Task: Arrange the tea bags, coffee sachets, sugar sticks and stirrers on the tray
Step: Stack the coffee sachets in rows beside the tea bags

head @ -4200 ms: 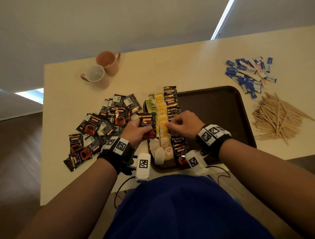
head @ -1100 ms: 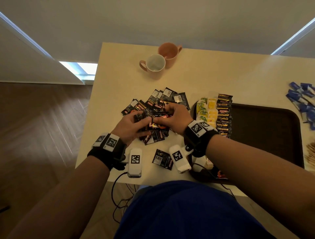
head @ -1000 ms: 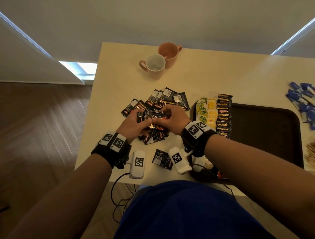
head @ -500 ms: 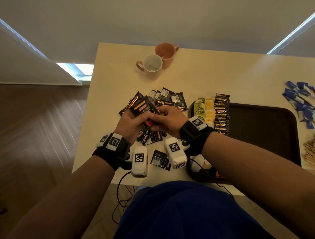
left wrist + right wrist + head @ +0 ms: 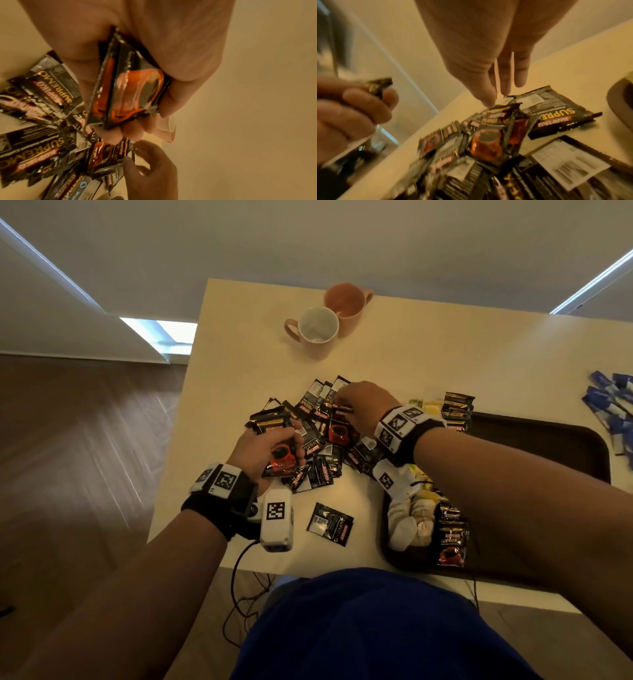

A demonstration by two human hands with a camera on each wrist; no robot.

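Black coffee sachets [image 5: 325,440] lie in a loose pile on the table left of the dark tray [image 5: 548,440]. My left hand [image 5: 287,446] grips a stack of sachets [image 5: 130,92] above the pile's near left side. My right hand [image 5: 342,402] reaches to the pile's far side. There its thumb and forefinger [image 5: 489,102] pinch the top edge of one sachet [image 5: 501,117], which stands tilted up. Rows of tea bags [image 5: 411,515] and coffee sachets [image 5: 457,409] fill the tray's left end. Blue sugar sticks [image 5: 613,412] lie at the far right.
Two mugs [image 5: 318,332] stand together at the table's far edge. One single sachet [image 5: 329,523] lies apart near the front edge. The table's left edge runs close beside my left wrist. Cables hang below the front edge.
My right hand has left the stack and moved away to the pile's far side, onto a single sachet. My left hand keeps the stack and has lowered it slightly.
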